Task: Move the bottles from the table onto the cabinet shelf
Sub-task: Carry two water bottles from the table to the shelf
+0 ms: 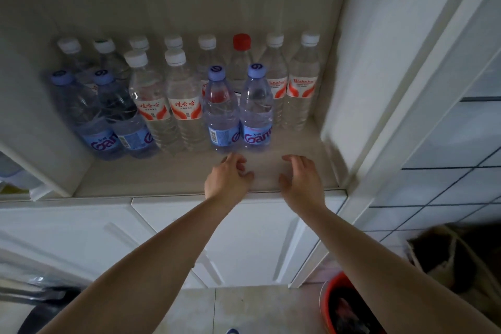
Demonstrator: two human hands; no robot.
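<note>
Several water bottles stand upright on the cabinet shelf (292,171). Two blue-capped bottles with blue labels stand at the front, one (221,114) left of the other (256,111). Left of them are two white-capped bottles with red labels (184,100), then two more blue ones (86,114). A back row of white-capped bottles includes one red-capped bottle (241,57). My left hand (227,179) and my right hand (301,179) hover just in front of the two front blue bottles, fingers loosely curled, holding nothing and touching no bottle.
The cabinet's open white door (406,89) stands to the right. Closed white lower doors (244,238) sit below the shelf. A red bucket (341,304) and a dark bag (447,257) are on the floor at lower right. The table is out of view.
</note>
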